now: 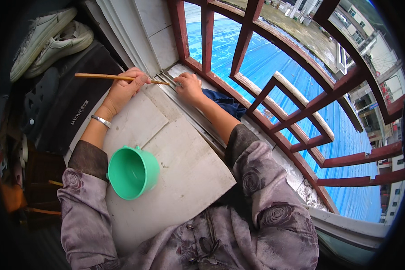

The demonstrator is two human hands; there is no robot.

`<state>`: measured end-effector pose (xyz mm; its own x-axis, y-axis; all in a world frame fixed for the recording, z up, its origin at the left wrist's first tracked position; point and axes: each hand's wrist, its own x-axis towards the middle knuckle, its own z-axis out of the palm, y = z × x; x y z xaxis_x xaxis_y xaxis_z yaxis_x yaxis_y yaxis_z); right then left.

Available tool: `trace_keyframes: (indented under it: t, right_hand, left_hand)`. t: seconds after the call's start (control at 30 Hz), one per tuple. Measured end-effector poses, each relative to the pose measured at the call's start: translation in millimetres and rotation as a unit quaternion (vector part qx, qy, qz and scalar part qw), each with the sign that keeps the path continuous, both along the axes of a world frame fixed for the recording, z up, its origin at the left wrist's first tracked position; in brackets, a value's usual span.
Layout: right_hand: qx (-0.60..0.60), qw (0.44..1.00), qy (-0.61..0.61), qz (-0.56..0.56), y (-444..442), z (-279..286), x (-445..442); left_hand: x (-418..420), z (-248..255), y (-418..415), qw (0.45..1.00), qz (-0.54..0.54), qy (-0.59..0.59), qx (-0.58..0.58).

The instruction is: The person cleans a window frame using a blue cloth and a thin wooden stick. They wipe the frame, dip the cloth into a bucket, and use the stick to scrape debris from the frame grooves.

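Observation:
My left hand (126, 88), with a silver bracelet on its wrist, grips a thin wooden stick (99, 76). The stick's far tip reaches the sliding window track (180, 96) near its corner. Beside that tip, my right hand (189, 87) is bent over the track with curled fingers; whether they pinch anything is hidden. A dark blue cloth (224, 103) lies on the outer sill, partly behind my right forearm. Between my arms a green plastic cup (133, 172) stands on the pale tiled sill (185, 162), its mouth facing me.
Dark red window bars (281, 130) run along the right, above a blue corrugated roof (351, 162) outside. On the left are white sneakers (59, 44), a dark clog (40, 98) and a black shoe box (77, 101). A white window frame (131, 33) rises beyond my hands.

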<state>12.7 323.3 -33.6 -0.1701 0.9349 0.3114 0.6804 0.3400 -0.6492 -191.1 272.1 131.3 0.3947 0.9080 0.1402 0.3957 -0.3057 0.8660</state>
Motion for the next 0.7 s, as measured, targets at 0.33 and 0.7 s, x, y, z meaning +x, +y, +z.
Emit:
trace_keyframes:
  t: [0.33,0.7]
  right_hand:
    - [-0.003,0.984,-0.159,0.083,28,47,29]
    - [-0.09,0.957,-0.201,0.19,30,46,22]
  left_hand:
    - [-1,2,1,1.0,-0.003,-0.009,-0.004]
    - [1,6,-1,1.0,-0.002,-0.001,-0.004]
